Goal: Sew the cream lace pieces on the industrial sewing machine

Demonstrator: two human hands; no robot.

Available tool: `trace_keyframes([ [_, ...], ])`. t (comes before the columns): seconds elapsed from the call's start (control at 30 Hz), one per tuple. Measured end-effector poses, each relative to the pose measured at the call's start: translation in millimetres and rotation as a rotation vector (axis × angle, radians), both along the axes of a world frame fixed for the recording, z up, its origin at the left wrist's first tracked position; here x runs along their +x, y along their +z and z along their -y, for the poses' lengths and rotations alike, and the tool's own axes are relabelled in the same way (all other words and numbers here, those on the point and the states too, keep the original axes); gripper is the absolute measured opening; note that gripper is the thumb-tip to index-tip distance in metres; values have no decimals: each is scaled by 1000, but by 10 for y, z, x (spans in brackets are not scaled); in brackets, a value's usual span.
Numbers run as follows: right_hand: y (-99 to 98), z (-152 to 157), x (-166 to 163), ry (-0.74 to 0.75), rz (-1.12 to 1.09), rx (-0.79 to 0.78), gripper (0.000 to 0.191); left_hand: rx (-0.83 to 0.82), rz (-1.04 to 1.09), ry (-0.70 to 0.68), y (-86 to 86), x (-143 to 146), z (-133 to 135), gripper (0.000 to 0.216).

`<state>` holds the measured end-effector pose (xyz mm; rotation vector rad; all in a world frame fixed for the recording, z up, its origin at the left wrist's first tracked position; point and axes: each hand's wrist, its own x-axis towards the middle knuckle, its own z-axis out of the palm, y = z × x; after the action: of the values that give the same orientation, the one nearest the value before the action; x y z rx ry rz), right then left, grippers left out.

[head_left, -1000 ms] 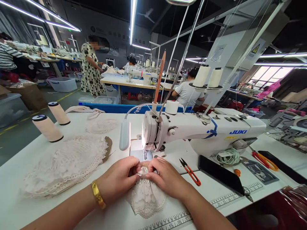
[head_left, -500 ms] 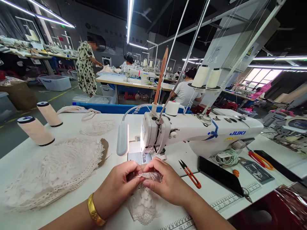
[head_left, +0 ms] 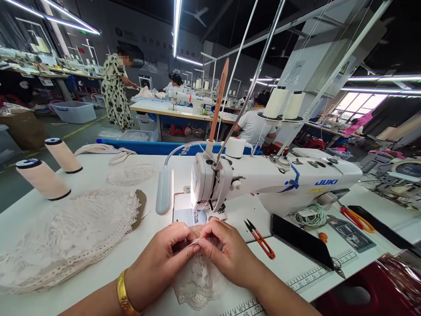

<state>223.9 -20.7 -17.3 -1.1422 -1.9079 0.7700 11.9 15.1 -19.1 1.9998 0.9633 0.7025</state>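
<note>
Pinching the top edge of a small cream lace piece (head_left: pixel 199 283), the left hand (head_left: pixel 161 260) and the right hand (head_left: pixel 227 252) meet fingertip to fingertip, both clamped on that edge, while the rest of the lace hangs down flat on the white work table (head_left: pixel 283 263) between the wrists. A gold bangle (head_left: pixel 122 296) circles the left wrist. The pinched edge sits just at 6 o'clock from the needle area of the white JUKI sewing machine (head_left: pixel 272 180), whose body stretches away toward 3 o'clock. A grey gooseneck lamp head (head_left: pixel 163 191) hangs at 11 o'clock from the hands, near the machine's head. Red-handled thread snips (head_left: pixel 259 239) lie just beside the right hand at 3 o'clock, apart from it, and a flat black slab-like device (head_left: pixel 301 241) lies beyond them. Farther toward 2 o'clock rest a coil of white cord (head_left: pixel 311 215) and orange-handled scissors (head_left: pixel 357 218). At 9 o'clock from the left hand spreads a broad heap of cream lace rounds (head_left: pixel 72 232), and past it, toward 10 o'clock, stand two tilted pale-pink thread cones (head_left: pixel 42 179), well apart from the hands.
</note>
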Motion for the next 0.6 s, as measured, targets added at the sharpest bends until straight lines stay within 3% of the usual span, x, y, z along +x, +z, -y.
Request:
trace_keyframes([
  [0.1,20,14,-25,-65,-12,-143,13,-162,-53,-43,57,15,-15,50],
  [0.17,7,-32,-53,-114,68,-195,13,-143,-168,-25,47,40,-49,50],
  [0.27,-71,-182,-98,-163,273,-106,17,94,-380,81,-49,86,-104,32],
  [0.37,-179,-331,-123,-193,359,-8,15,400,-415,161,-161,112,-124,12],
  [0.47,-241,-392,-116,-211,365,9,14,641,-335,53,-213,99,-117,24],
  [0.6,-230,-349,-47,-201,388,40,10,767,-293,-61,-200,53,-107,31],
])
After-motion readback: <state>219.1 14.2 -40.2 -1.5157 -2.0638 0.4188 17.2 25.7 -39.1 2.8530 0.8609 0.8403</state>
